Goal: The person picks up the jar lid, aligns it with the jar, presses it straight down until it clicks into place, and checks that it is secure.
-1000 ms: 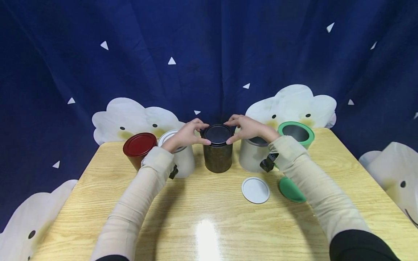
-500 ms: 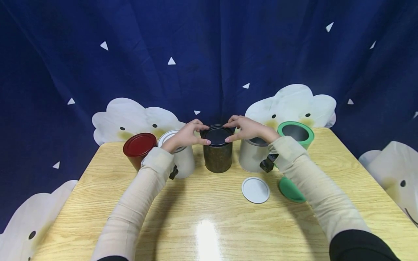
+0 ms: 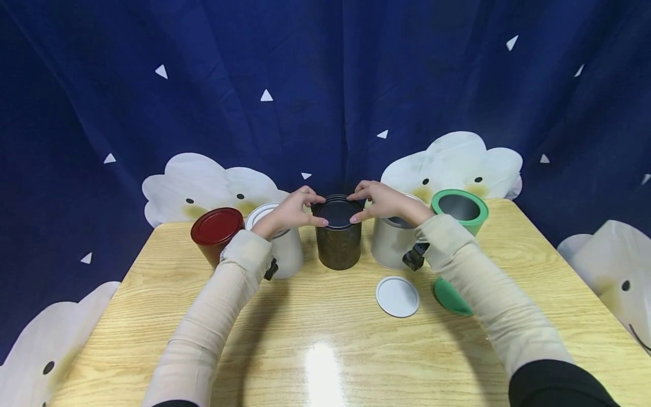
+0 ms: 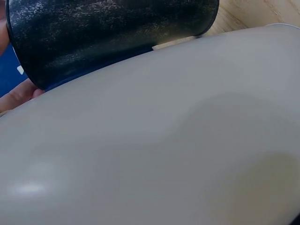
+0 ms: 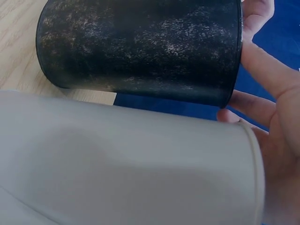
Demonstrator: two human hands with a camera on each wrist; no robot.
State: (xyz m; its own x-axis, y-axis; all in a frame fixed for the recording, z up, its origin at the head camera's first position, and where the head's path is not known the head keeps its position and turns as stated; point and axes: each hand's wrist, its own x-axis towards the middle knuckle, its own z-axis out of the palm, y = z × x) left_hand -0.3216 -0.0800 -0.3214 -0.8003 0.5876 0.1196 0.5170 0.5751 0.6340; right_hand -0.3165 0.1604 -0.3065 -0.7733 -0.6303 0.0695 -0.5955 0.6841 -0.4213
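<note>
A dark mottled can (image 3: 339, 250) stands upright at the middle of the table, a black lid (image 3: 338, 213) lying in its top. From the left, my left hand (image 3: 293, 212) spans the lid's edge, thumb at the near side and fingers at the far side. My right hand (image 3: 382, 202) grips the opposite edge in the same way. Both wrist views show the side of the dark can (image 4: 112, 33), with fingertips against its rim; the lid's top surface is hidden there. A white can (image 5: 126, 159) fills the lower part of the right wrist view.
A red can (image 3: 217, 229) and a white can (image 3: 288, 257) stand left. On the right are a white can (image 3: 389, 249), partly behind my hand, and an open green can (image 3: 460, 206). A white lid (image 3: 398, 297) and green lid (image 3: 451, 297) lie on the table (image 3: 315, 316).
One second ago the black lid sat slightly higher on the can; it has sunk down into the rim. Both hands stay around it, with the right thumb shifted slightly left.
</note>
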